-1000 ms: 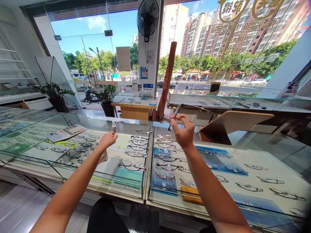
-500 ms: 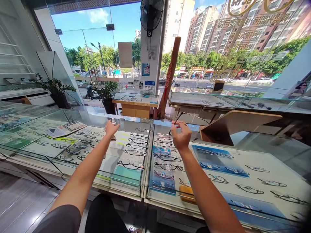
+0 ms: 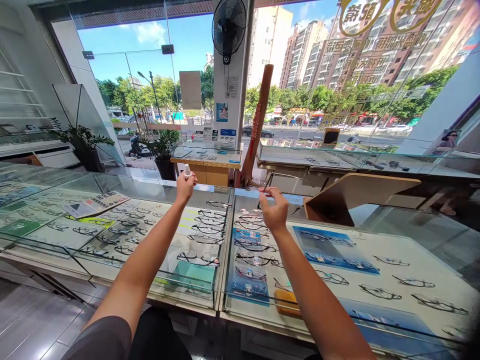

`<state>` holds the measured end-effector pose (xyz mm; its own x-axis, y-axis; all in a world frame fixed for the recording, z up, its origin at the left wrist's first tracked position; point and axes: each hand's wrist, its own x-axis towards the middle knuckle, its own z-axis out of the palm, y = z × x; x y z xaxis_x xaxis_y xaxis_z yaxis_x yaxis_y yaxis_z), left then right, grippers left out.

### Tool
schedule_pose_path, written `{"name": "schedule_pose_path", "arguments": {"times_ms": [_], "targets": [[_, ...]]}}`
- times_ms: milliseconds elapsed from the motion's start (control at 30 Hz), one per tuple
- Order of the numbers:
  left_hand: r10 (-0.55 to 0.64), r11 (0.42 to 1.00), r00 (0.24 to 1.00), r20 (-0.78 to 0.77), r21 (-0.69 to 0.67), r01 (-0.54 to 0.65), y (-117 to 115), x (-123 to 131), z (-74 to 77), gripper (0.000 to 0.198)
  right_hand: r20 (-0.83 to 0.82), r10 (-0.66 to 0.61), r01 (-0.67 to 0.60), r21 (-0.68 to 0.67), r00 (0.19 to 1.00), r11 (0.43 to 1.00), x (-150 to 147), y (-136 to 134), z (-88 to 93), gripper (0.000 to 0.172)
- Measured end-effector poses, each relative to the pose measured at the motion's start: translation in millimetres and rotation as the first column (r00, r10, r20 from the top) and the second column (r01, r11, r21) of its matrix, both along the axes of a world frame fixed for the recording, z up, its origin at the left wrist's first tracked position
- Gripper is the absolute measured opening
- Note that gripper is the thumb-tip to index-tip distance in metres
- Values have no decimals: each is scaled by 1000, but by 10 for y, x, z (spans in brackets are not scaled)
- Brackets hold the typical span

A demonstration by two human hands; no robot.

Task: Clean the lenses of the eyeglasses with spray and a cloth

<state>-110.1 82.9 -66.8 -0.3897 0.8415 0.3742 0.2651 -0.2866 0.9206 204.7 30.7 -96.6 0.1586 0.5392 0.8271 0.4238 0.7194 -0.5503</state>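
Observation:
My left hand [image 3: 185, 185] is closed around a small white spray bottle [image 3: 187, 170], whose nozzle top shows above the fingers. It is raised over the glass counter, and the lower part of the bottle is hidden by the hand. My right hand [image 3: 274, 206] pinches a pair of eyeglasses [image 3: 287, 176] with a thin dark frame, held up above the counter to the right of the bottle. Part of the frame is hidden behind the fingers. Under both hands, rows of eyeglasses [image 3: 207, 229] lie inside the glass display counter [image 3: 221, 295].
A tilted wooden-edged mirror or board [image 3: 360, 192] stands on the counter right of my right hand. A printed leaflet [image 3: 98, 204] lies at left. Inside the right case is a yellow-orange glasses case [image 3: 287, 302]. Beyond stand a wooden post [image 3: 258, 125] and potted plants [image 3: 165, 147].
My left hand has lifted the spray bottle and moved right, closer to the eyeglasses. My right hand still holds the eyeglasses in nearly the same place. The view has shifted slightly.

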Motion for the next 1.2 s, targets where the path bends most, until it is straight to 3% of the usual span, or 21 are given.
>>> {"name": "schedule_pose_path", "arguments": {"times_ms": [100,233,400,567,733,867,1067,1200], "targets": [[-157,975,986,61,166,145,-68,447,300,24,-20,53,-53,-18,998,998,-104,-3,185,24],[-379,899,923,72,264,349,-335,931,613,56,-35,161,-163,-37,986,986,-167,-97,646,22],[-678,732,715,171,247,635,-658,1151,833,81,-134,397,-409,-77,908,909,-95,-423,1124,16],[-819,574,557,142,187,797,-775,1136,890,89,-106,556,-566,-167,824,807,-55,-621,1166,14],[-856,516,504,113,158,842,-789,1157,871,90,-112,636,-642,-243,763,727,-63,-556,1108,14],[-847,529,513,135,144,836,-753,1187,829,91,-155,656,-670,-273,739,691,-86,-518,1096,13],[-702,711,699,135,163,684,-665,1216,757,87,-177,710,-720,-335,681,608,-148,-491,1053,14],[-656,752,748,103,171,636,-633,1233,721,82,-214,743,-761,-346,634,549,-181,-466,1018,14]]}}
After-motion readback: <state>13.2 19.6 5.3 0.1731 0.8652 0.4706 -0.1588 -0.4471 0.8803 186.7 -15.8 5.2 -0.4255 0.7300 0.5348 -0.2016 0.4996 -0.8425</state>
